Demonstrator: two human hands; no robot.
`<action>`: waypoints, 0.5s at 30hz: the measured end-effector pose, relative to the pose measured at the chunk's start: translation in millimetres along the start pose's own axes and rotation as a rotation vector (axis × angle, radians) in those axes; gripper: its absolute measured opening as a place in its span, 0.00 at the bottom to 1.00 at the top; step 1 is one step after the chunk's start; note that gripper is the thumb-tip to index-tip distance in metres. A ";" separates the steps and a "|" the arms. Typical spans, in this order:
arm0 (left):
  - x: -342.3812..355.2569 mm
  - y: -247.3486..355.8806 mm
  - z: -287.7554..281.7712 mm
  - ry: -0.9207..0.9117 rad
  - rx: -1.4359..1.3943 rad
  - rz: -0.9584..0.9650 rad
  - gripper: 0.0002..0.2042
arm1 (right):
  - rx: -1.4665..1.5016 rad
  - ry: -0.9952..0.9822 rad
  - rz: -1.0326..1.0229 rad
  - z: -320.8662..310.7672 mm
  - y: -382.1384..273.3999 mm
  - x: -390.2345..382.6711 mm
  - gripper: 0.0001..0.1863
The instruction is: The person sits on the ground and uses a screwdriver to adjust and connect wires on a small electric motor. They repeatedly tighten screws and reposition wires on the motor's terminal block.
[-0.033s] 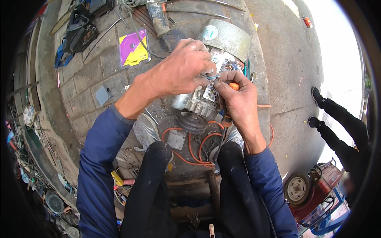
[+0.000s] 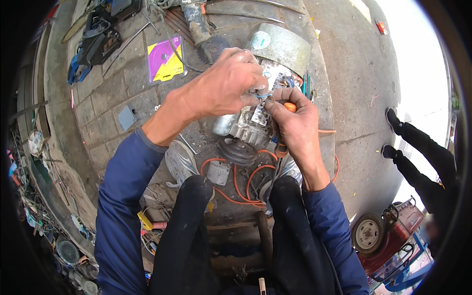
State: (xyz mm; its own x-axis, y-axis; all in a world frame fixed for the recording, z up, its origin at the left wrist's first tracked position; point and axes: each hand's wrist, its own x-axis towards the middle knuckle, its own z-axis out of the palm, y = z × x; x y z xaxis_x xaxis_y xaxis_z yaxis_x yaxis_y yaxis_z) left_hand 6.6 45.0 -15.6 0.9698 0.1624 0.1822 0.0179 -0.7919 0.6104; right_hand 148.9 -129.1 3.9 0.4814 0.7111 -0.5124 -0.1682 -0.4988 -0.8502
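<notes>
My left hand (image 2: 231, 83) pinches a thin blue wire (image 2: 264, 95) between thumb and fingers. Close against it, my right hand (image 2: 297, 118) is closed too, its thumb and forefinger at the wire's other end. A hand tool with orange-and-dark handles (image 2: 290, 106) is tucked in the right palm; its working end is hidden. Below both hands lies a grey electric motor (image 2: 250, 130) with exposed wiring in its connection box, partly covered by my fingers. A grooved pulley (image 2: 238, 151) sits at its near end. Beyond stands a curved metal cover (image 2: 287, 46) with a pale round sticker.
Orange hose (image 2: 236, 196) coils between my shoes. A saw blade (image 2: 215, 49), angle grinder (image 2: 195, 22) and purple-yellow blade package (image 2: 165, 59) lie beyond my left hand. Blue-and-black power tools (image 2: 93, 44) are far left. Another person's legs (image 2: 418, 142) and a wheeled red machine (image 2: 368, 233) are at right.
</notes>
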 end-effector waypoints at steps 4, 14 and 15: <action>2.6 -5.0 -5.4 -0.069 -0.024 0.005 0.14 | -0.028 0.001 -0.025 2.3 2.2 0.2 0.07; 7.0 -5.9 1.8 -0.104 -0.055 -0.049 0.14 | -0.185 0.001 -0.069 2.6 5.9 0.4 0.06; 7.5 -5.8 2.1 -0.104 -0.058 -0.050 0.14 | -0.205 0.004 -0.085 2.8 5.9 0.2 0.07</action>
State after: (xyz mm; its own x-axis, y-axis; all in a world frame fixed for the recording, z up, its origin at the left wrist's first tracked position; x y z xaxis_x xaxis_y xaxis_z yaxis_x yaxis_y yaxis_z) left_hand 14.3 49.5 -19.4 0.9881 0.1363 0.0717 0.0553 -0.7486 0.6607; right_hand 145.5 -130.5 -1.6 0.4902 0.7529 -0.4392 0.0510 -0.5278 -0.8479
